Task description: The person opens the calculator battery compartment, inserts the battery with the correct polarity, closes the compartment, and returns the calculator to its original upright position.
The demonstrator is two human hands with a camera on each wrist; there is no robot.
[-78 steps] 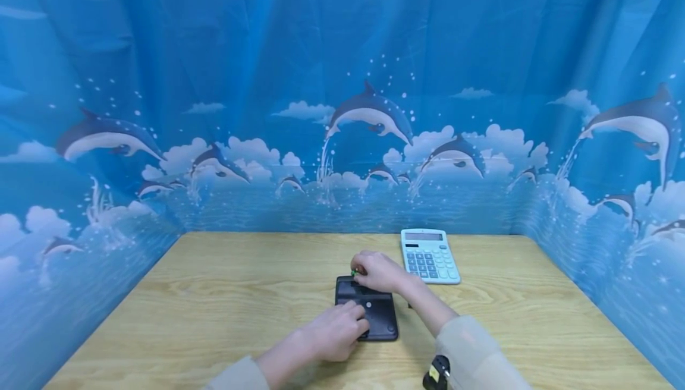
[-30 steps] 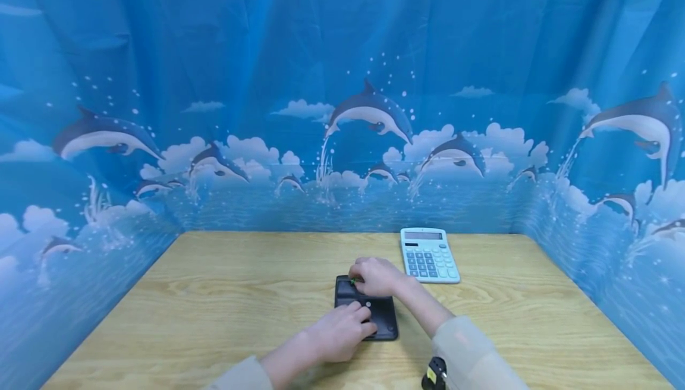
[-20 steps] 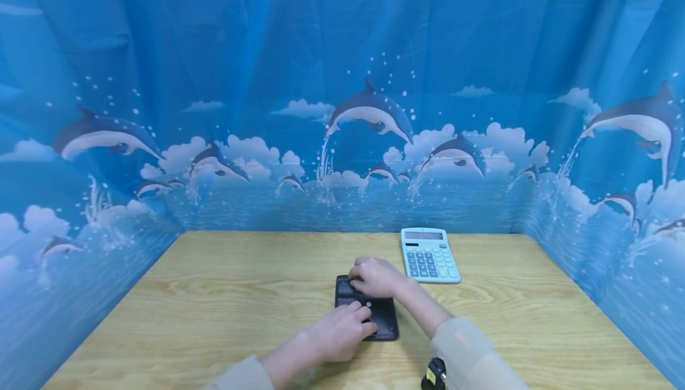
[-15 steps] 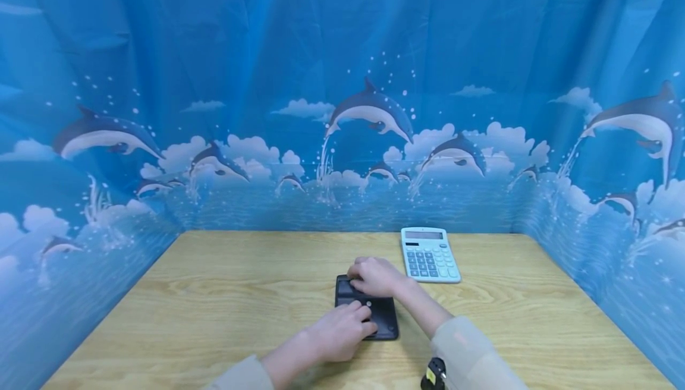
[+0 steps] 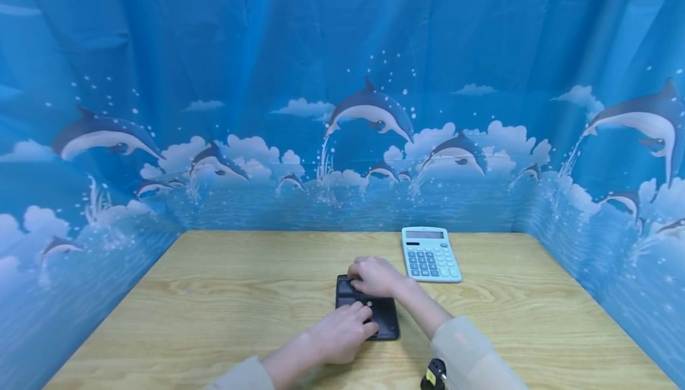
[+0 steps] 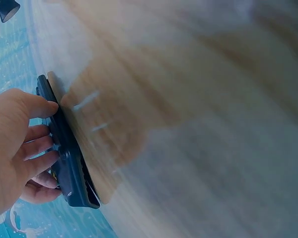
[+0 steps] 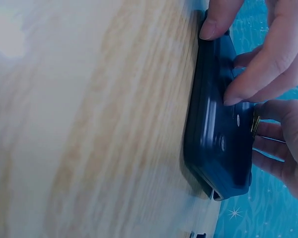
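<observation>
A black desk calculator [image 5: 384, 317] lies face down on the table, its thicker end away from me. My left hand [image 5: 342, 332] holds it at the near end, with the thumb [image 6: 48, 107] on the near edge and bent fingers on the back. At the far end, the curled fingers of my right hand [image 5: 376, 277] are on the back of the calculator. Between them the right wrist view shows a small gold-coloured battery [image 7: 255, 124], mostly hidden by the fingers. The head view hides it completely.
A light blue calculator [image 5: 431, 256] lies face up behind my right hand. A small dark piece [image 7: 200, 235] shows at the lower edge of the right wrist view. The wooden table [image 5: 230, 301] ends at a blue dolphin curtain [image 5: 257, 110].
My right hand has moved slightly down and toward me, onto the far end of the calculator. The battery's green end, visible earlier, is now hidden. The left hand has shifted slightly right.
</observation>
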